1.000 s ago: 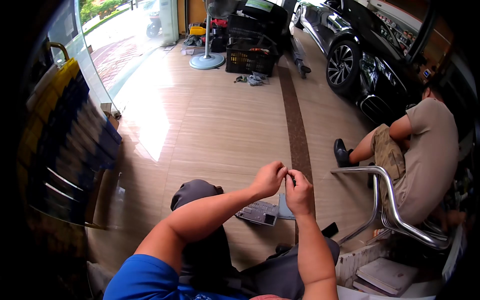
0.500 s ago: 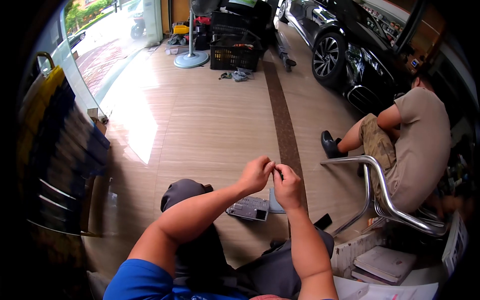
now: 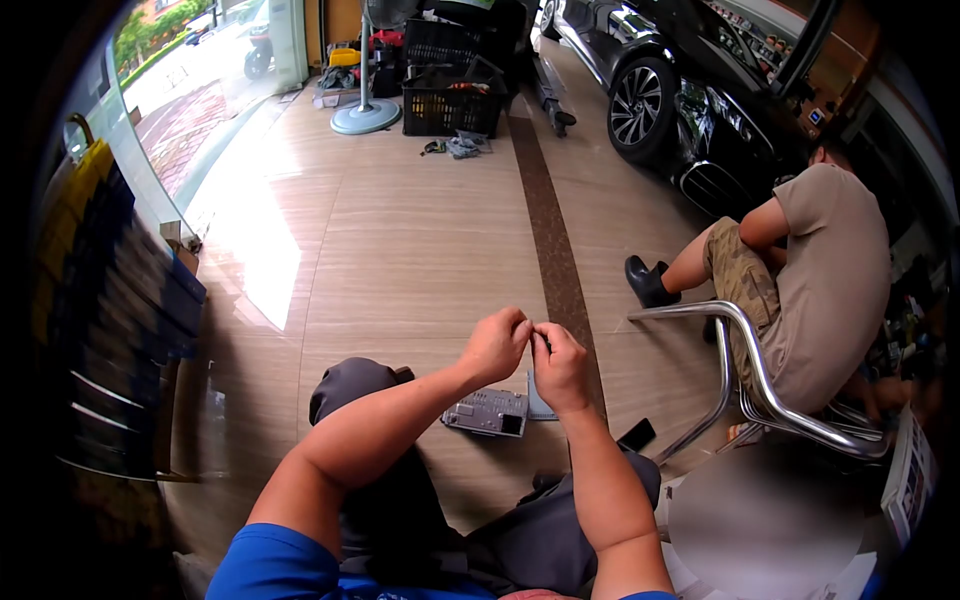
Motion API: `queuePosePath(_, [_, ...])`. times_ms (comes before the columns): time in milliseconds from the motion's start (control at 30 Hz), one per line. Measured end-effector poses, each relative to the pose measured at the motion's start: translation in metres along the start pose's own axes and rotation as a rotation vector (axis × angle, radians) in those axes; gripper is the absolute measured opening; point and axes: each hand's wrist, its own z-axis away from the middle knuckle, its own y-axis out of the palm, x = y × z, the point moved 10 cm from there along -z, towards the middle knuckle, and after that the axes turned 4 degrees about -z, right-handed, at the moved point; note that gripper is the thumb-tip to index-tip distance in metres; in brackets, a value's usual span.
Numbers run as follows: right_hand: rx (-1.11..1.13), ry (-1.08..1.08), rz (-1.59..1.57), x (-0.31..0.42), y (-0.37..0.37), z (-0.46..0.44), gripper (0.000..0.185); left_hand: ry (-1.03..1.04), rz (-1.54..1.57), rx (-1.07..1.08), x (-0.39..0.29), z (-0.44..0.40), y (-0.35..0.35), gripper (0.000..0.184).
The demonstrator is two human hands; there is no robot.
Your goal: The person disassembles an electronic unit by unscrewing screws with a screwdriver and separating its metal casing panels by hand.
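My left hand point(image 3: 495, 346) and my right hand point(image 3: 560, 368) meet in front of me above the floor, fingertips pinched close together. Whatever sits between the fingers is too small and hidden to name. Below them lies a silver metal box point(image 3: 486, 412) with slots and a dark label, like a car stereo unit. Beside it, partly behind my right wrist, is a flat grey-blue panel point(image 3: 541, 398). A black phone-like slab point(image 3: 636, 434) rests on the floor to the right of my right forearm.
A person in a tan shirt point(image 3: 832, 280) sits at the right by a chrome chair frame point(image 3: 745, 330). Beyond are a black car point(image 3: 690, 110), a black crate point(image 3: 452, 105) and a round stand base point(image 3: 365, 117). A dark rack point(image 3: 120, 290) stands left. The lower right is blurred.
The view has turned slightly, so the scene sits a little further left. My hands stay joined at the fingertips, with only a slight shift of the fingers. The person at right stays seated.
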Motion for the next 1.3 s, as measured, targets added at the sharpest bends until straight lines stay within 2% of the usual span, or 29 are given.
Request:
queuePosePath(233, [0.005, 0.019, 0.006, 0.000, -0.001, 0.000, 0.009, -0.008, 0.011, 0.014, 0.003, 0.000, 0.002, 0.023])
queuePosePath(533, [0.002, 0.031, 0.015, -0.011, -0.004, 0.000, 0.009, 0.011, 0.042, 0.139, 0.003, 0.004, 0.013, 0.023])
queuePosePath(600, [-0.019, 0.022, 0.030, -0.012, -0.006, 0.002, 0.009, 0.071, -0.129, 0.235, -0.007, 0.011, 0.015, 0.025])
queuePosePath(767, [0.013, 0.042, 0.075, -0.025, -0.012, 0.004, 0.008, 0.200, -0.544, 0.657, 0.018, 0.041, 0.049, 0.029])
queuePosePath(833, [-0.006, 0.038, 0.134, -0.033, -0.016, 0.009, 0.011, 0.152, -0.641, 0.828, 0.037, 0.053, 0.055, 0.036])
queuePosePath(900, [-0.004, 0.088, 0.121, -0.038, -0.020, 0.013, 0.011, 0.119, -0.688, 0.910, 0.033, 0.060, 0.049, 0.038])
queuePosePath(1100, [0.056, 0.182, 0.180, -0.066, -0.017, 0.032, 0.009, 0.159, -0.686, 0.817, 0.038, 0.057, 0.027, 0.038])
queuePosePath(1300, [0.190, 0.332, 0.285, -0.147, 0.009, 0.076, 0.013, 0.142, -0.633, 0.785, 0.035, 0.061, 0.014, 0.035])
